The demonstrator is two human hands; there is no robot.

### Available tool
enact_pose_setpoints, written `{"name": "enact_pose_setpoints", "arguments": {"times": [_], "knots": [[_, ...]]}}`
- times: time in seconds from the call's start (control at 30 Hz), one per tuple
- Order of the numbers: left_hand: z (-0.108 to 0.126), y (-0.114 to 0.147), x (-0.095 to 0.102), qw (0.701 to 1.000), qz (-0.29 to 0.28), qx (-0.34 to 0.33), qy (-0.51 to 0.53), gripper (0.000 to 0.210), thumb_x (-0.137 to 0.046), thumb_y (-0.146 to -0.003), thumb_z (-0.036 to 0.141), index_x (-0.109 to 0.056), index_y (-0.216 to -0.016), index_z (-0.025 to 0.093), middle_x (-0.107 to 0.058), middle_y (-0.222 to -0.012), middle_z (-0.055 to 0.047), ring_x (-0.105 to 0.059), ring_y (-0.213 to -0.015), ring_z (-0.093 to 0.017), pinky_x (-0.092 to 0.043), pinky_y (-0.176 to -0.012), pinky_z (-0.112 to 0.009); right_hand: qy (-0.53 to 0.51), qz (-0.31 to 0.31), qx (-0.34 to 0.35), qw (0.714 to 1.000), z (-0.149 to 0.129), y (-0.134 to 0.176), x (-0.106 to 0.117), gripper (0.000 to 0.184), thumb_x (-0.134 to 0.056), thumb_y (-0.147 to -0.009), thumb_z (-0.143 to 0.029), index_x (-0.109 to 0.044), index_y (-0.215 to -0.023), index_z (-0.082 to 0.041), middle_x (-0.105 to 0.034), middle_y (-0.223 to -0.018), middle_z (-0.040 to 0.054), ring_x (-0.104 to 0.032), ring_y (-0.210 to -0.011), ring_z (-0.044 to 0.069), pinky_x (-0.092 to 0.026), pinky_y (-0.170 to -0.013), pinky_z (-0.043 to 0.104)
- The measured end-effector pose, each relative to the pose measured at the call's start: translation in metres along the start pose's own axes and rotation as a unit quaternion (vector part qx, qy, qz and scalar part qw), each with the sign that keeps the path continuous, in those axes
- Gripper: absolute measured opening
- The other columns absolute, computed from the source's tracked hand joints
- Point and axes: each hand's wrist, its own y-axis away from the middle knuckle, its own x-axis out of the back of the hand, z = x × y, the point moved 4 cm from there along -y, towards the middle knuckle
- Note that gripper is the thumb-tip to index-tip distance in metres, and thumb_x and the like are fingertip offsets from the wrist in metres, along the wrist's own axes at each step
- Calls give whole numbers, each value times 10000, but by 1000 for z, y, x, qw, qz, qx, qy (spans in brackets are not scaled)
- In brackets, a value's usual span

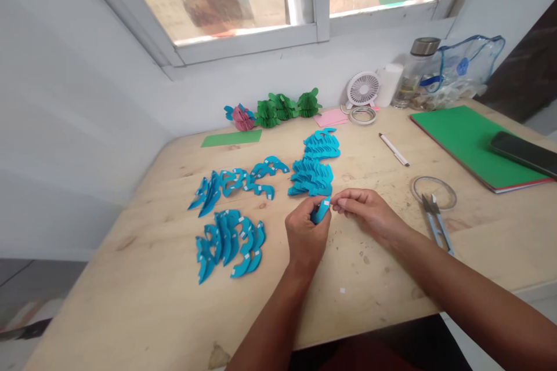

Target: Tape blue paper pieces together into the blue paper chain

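My left hand [307, 232] is closed round a curved blue paper cutout [322, 210], which has a small white square stuck near its tip. My right hand [363, 208] is pinched right beside that tip; whatever its fingertips hold is too small to make out. Just beyond my hands sit two bunches of blue paper cutouts, the nearer bunch [311, 177] and the farther bunch [322, 144]. To the left lie two spread groups of similar cutouts with white squares, a front group [228, 237] and a back group [232, 181].
Thread snips [436, 223] and a ring [413, 191] lie right of my hands, with a pen [394, 149] behind. Farther right, a phone [524, 152] rests on a green sheet stack [461, 133]. Green paper figures [282, 107], a tape roll [362, 115] and a fan [363, 88] line the wall.
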Motion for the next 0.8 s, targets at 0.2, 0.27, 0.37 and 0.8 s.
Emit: {"name": "enact_pose_setpoints", "arguments": {"times": [0.2, 0.27, 0.37, 0.8], "knots": [[-3, -1, 1, 998, 16, 60, 33, 100, -599, -734, 214, -688, -722, 172, -621, -589, 21, -500, -533, -115, -398, -545, -209, -5, 22, 9, 1000, -2, 0, 1, 139, -664, -706, -336, -683, -732, -201, -640, -722, 21, -514, -691, 147, -348, -629, 283], [-4, -1, 1, 996, 19, 76, 47, 108, -602, -745, 230, -688, -726, 167, -615, -590, 24, -499, -542, -113, -396, -547, -204, -11, 21, 14, 1000, -2, 0, 1, 136, -662, -708, -334, -681, -735, -202, -643, -724, 19, -511, -683, 143, -346, -627, 281], [-3, -1, 1, 997, 16, 65, 48, 124, -599, -762, 247, -690, -745, 165, -629, -606, 19, -522, -560, -118, -407, -560, -206, -1, -3, 9, 1000, 0, -1, 0, 126, -647, -729, -320, -689, -738, -201, -643, -728, 17, -518, -692, 139, -338, -635, 284], [5, 4, -3, 994, -5, -86, -65, 166, -548, -789, 183, -705, -844, 189, -720, -759, -59, -652, -725, -192, -479, -683, -278, 15, 0, -15, 1000, 1, 0, -2, 167, -665, -717, -345, -723, -768, -198, -644, -688, 17, -503, -662, 140, -341, -633, 280]]}}
